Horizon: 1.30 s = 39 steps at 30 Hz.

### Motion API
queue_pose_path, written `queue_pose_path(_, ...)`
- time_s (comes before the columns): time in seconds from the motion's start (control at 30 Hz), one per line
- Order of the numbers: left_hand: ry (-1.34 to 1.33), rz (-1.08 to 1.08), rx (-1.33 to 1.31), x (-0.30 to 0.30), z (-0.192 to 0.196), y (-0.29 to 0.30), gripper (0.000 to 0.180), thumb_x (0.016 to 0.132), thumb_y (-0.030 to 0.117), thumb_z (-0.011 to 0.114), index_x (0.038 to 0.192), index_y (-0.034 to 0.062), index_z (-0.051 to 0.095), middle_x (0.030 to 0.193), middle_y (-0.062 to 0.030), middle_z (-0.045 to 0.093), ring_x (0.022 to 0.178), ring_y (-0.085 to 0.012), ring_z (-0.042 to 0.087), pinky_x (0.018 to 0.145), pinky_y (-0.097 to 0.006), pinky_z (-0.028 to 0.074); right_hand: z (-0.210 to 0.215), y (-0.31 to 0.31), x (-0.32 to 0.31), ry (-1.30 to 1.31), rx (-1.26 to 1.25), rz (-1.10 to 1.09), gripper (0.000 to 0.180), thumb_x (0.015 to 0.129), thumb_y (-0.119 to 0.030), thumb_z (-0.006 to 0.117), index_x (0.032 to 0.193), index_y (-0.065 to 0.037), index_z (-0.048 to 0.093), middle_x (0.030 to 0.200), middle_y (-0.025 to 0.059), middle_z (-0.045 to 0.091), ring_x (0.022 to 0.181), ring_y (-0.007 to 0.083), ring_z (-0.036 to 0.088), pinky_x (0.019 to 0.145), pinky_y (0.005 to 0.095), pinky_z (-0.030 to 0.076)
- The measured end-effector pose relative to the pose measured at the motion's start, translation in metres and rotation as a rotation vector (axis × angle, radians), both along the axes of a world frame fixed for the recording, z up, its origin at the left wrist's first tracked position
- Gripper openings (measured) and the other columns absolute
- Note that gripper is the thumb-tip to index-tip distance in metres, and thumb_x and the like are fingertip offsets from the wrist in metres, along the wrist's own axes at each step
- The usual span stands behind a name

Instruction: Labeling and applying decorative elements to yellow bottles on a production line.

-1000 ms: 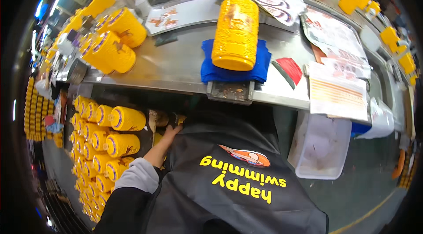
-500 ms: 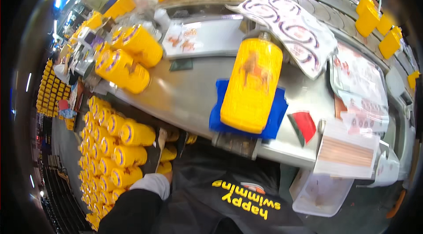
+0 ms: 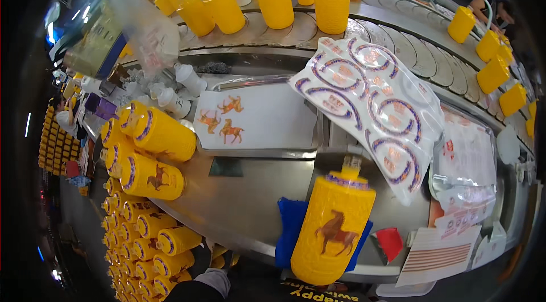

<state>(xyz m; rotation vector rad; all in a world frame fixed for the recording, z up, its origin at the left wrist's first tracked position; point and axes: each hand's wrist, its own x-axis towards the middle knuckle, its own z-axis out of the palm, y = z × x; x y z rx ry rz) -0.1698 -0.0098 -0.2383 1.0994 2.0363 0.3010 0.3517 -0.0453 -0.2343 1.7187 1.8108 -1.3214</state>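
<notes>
Only the grey cuff of my left sleeve (image 3: 215, 282) shows, low in the head view beside the stacked yellow bottles (image 3: 149, 251). The hand past that cuff is hidden in shadow, so I cannot make out its fingers. My right hand is out of sight. A yellow bottle (image 3: 335, 234) with a brown horse picture and a patterned collar band rests on a blue cloth (image 3: 289, 228) at the bench's front edge. No hand is seen on this bottle. To its left on the bench, a group of similar yellow bottles (image 3: 152, 176) stands close together.
A sticker sheet with curved bands (image 3: 364, 83) lies behind the bottle. Horse decals lie on a white sheet (image 3: 256, 125) in a metal tray. Yellow bottles (image 3: 332, 3) stand along the conveyor (image 3: 398, 34). A red piece (image 3: 389, 243) and a striped sheet (image 3: 438, 256) lie right.
The view has tilted up, so the bench and bottle sit lower in the picture and more conveyor shows. My left sleeve has slipped toward the lower edge. The bottle remains on the blue cloth.
</notes>
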Motion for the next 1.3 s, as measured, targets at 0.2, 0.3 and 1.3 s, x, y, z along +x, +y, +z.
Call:
queue_pose_path(0.2,0.081,-0.166,0.152,0.006,0.012,-0.037,0.047,0.087,0.021,0.057,0.128,-0.0020,0.057,0.125,-0.0248,0.061,0.113,-0.0355,0.061,0.089,-0.043,0.052,0.003,-0.051,0.008,-0.041,0.182,0.005,0.045,0.093,-0.037,0.055,0.117,0.001,0.062,0.110,0.0261,0.065,0.099,0.0352,0.066,0.077,0.0461,0.054)
queue_pose_path(0.3,0.152,-0.221,0.254,-0.001,0.038,-0.044,0.047,0.087,0.021,0.057,0.128,-0.0021,0.057,0.125,-0.0251,0.061,0.113,-0.0357,0.062,0.089,-0.043,0.052,0.014,-0.049,0.004,-0.044,0.303,0.027,0.045,0.093,-0.036,0.055,0.116,0.001,0.063,0.110,0.0267,0.065,0.099,0.0357,0.066,0.077,0.0464,0.054)
queue_pose_path(1.3,-0.131,-0.693,1.121,0.158,0.293,-0.014,0.070,0.087,0.035,0.071,0.141,0.0013,0.042,0.139,-0.0214,0.048,0.127,-0.0433,0.043,0.108,-0.048,0.034,0.240,0.021,-0.085,-0.223,1.177,-0.041,0.056,0.078,-0.024,0.075,0.127,-0.005,0.055,0.116,0.0155,0.056,0.107,0.0315,0.052,0.086,0.0464,0.042)
